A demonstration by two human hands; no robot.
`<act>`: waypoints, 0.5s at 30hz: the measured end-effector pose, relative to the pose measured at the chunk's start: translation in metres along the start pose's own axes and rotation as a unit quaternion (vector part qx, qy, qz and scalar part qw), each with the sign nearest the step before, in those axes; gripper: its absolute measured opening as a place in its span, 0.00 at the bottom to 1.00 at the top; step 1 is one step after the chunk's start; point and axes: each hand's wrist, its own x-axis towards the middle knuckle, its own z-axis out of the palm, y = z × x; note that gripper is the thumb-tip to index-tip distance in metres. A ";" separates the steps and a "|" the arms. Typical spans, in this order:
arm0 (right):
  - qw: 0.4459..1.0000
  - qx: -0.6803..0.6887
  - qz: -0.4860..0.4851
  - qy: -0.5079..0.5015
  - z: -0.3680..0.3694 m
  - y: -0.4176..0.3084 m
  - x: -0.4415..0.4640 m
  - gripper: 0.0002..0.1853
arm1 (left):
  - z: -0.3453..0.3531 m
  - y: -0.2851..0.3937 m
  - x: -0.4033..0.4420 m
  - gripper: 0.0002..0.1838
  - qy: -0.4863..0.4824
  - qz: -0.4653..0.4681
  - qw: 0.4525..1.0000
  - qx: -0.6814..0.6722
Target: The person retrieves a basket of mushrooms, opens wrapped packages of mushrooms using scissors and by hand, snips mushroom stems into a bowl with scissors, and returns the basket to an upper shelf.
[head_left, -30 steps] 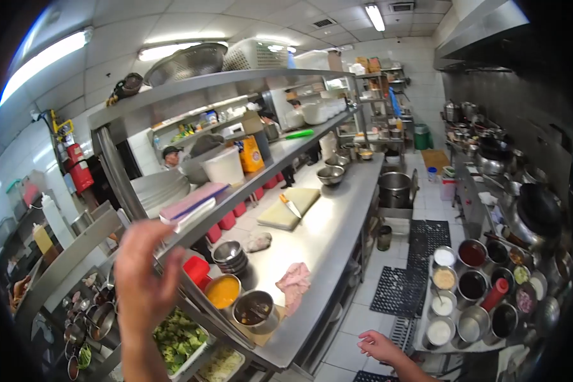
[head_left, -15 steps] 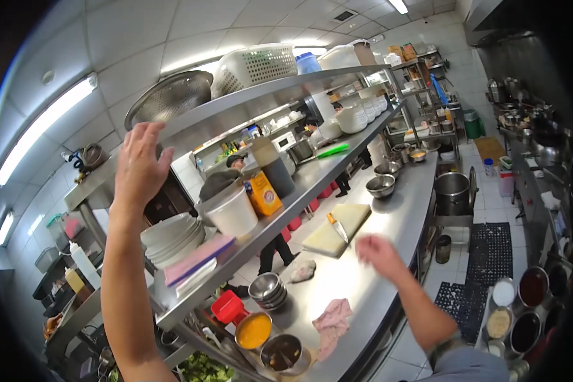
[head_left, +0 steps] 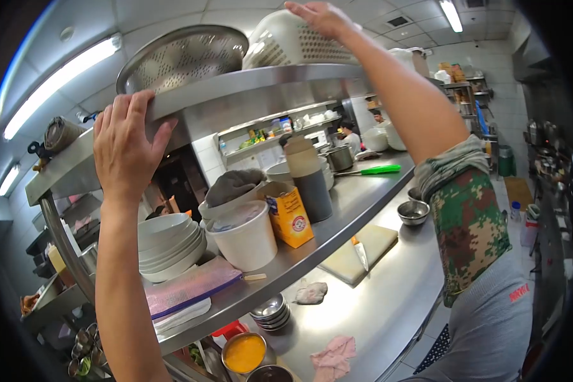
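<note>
The right hand (head_left: 325,19) is raised at the rim of a white plastic basket (head_left: 280,44), which sits on the top shelf (head_left: 267,77), just right of a metal colander (head_left: 181,60); its fingers reach out over the rim, but whether they grip it I cannot tell. The left hand (head_left: 126,143) is open, thumb held apart, its fingers laid over the front edge of that shelf, near the colander. The basket looks light and fairly stiff, with a little give in its pierced walls, and its rim seems the surest hold. The colander is probably heavier and smoother, rigid enough to be lifted by its rim. The inside of neither shows. On the shelf below, a white tub (head_left: 243,245) has filmy plastic across its mouth, hiding the contents; to its right stand an orange box (head_left: 291,216) and a tall container (head_left: 312,191), dark in its lower part. To the left is a stack of white bowls (head_left: 169,251). Nearer and lower, a metal pot (head_left: 266,344) holds orange sauce (head_left: 243,353), beside a small stack of metal bowls (head_left: 272,313).
</note>
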 end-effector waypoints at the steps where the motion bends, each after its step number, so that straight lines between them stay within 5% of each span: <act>1: 0.999 0.015 0.027 -0.032 0.001 -0.003 0.006 0.41 | 0.002 0.000 0.000 0.24 -0.002 0.002 1.000 0.014; 9: 0.973 -0.209 -0.052 0.089 0.014 0.005 0.009 0.41 | 0.014 -0.006 -0.003 0.25 0.029 0.016 0.996 0.084; 15: 0.978 -0.085 -0.122 0.147 -0.039 0.028 0.030 0.41 | 0.015 -0.006 -0.003 0.25 0.029 0.013 0.995 0.091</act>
